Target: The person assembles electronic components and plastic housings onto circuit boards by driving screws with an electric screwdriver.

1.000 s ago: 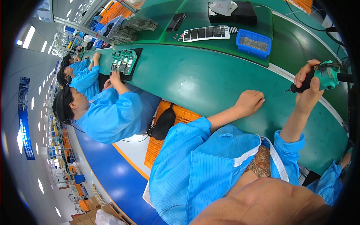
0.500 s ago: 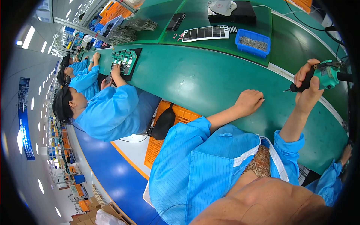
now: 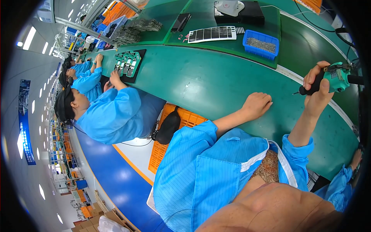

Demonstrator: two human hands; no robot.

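Observation:
My right hand (image 3: 318, 96) is wrapped round an electric screwdriver (image 3: 337, 80) with a green body and a black front grip. The screwdriver lies nearly level above the right side of the green bench (image 3: 201, 77), its thin bit pointing left. Resting on the bench near its front edge is my left hand (image 3: 256, 105), back upward and fingers loosely curled in. Nothing shows in that hand, though its underside is hidden. A blue bin (image 3: 261, 43) of small metal screws stands beyond both hands.
A white sheet with dark rectangles (image 3: 212, 34) lies left of the bin. At left, a co-worker (image 3: 110, 112) in blue sits by a green fixture holding parts (image 3: 127, 63). An orange crate (image 3: 158, 154) with a black pouch (image 3: 168, 127) stands beside me. Another person's sleeve (image 3: 338, 185) shows lower right.
The co-worker's hands have drawn back from the green fixture, towards their body. My two hands and the screwdriver have stayed in place.

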